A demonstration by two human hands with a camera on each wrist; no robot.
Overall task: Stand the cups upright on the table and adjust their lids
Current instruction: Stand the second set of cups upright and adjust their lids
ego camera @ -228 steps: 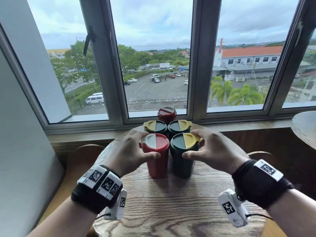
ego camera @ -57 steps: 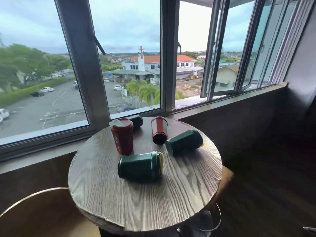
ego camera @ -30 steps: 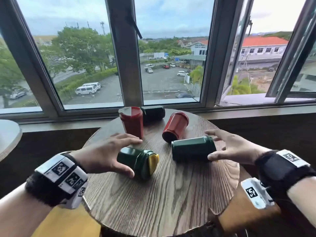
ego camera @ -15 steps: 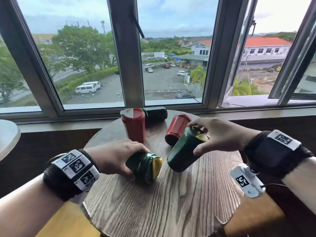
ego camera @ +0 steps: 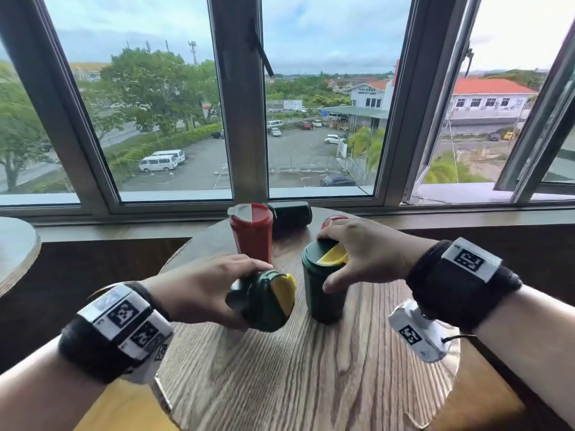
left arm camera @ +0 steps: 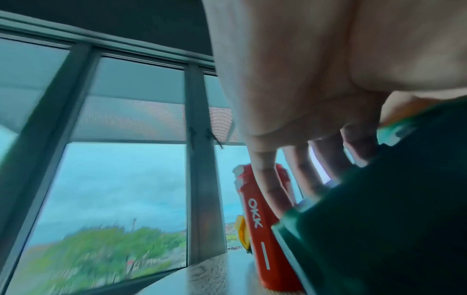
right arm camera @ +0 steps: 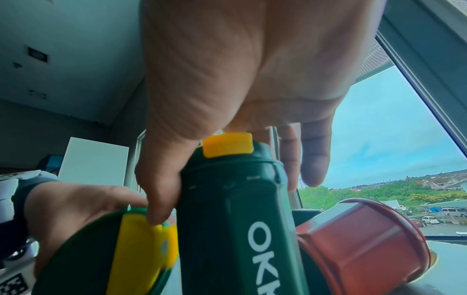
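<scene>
My left hand [ego camera: 239, 293] grips a green cup with a yellow-flapped lid [ego camera: 270, 303], tilted with the lid facing me; the left wrist view shows my fingers [left arm camera: 298, 169] curled over its body [left arm camera: 391, 219]. My right hand [ego camera: 351, 253] grips the top of a second green cup [ego camera: 323, 293], which stands upright on the round wooden table [ego camera: 311, 384]. In the right wrist view my thumb [right arm camera: 156, 189] lies along that cup [right arm camera: 235, 209]. A red cup [ego camera: 250, 234] stands upright behind. Another red cup [right arm camera: 359, 243] lies on its side by my right hand.
A dark green cup [ego camera: 291, 214] lies on its side at the table's far edge, under the window sill [ego camera: 124, 225]. Another round table [ego camera: 15, 250] is at the left. Bare wood spreads in front of both hands.
My right hand has swung its green cup from a slant to upright on the table. My left hand has lifted its green cup off its side into a tilt.
</scene>
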